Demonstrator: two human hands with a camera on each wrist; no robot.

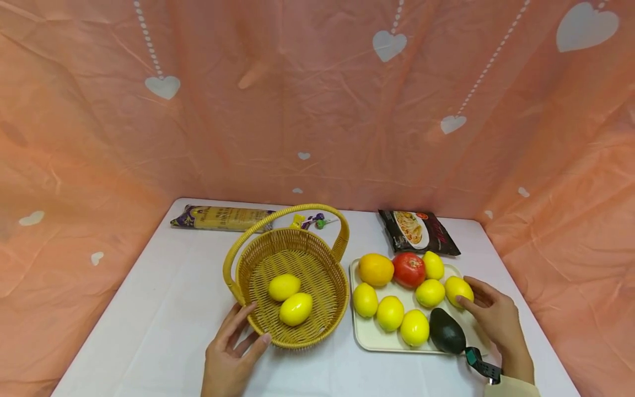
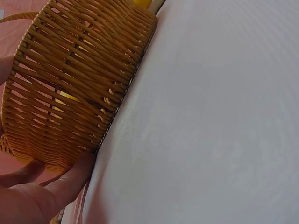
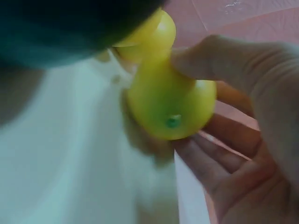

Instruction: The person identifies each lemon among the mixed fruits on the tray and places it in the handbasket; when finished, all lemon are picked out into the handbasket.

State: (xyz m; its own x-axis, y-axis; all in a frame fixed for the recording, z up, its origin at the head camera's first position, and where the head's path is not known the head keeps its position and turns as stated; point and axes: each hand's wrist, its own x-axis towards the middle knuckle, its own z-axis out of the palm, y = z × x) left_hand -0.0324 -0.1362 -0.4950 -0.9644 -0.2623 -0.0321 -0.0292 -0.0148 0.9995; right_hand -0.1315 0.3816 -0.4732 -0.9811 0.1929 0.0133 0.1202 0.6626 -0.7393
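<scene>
Drape [image 1: 317, 127]: orange-pink, wrinkled; forms backdrop along rear, left and right of table [image 1: 149, 303]. Print: white hearts [image 1: 587, 26], mixed sizes; some suspended from dotted lines [image 1: 145, 36]. Table: white top; far edge just beside rear drape; both far corners visible; side edges converge toward rear in head view. Light: soft, diffuse. Drape tone: brighter orange at sides, duller pink at rear.

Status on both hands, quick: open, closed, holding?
Left hand: open, fingers spread against the side of the wicker basket.
Right hand: closed on a lemon, held between thumb and fingers.
</scene>
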